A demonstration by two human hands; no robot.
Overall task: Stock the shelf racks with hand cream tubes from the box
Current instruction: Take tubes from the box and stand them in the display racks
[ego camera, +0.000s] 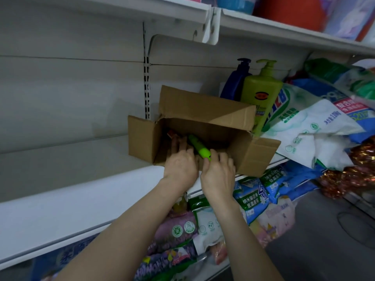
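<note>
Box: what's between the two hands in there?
In the head view, a green tube lies in the box between the left hand and the right hand; the right hand pinches its near end.

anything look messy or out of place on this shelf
Yes: the detergent bags right of the box lie heaped and slumped at angles, some hanging over the shelf edge. The box itself sits skewed, one flap past the edge.

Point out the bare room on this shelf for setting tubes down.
The shelf is bare left of the cardboard box, from its left flap along the back panel to the picture's edge. Right of the box it is crowded: blue pump bottle, green pump bottle and piled detergent bags.
</note>
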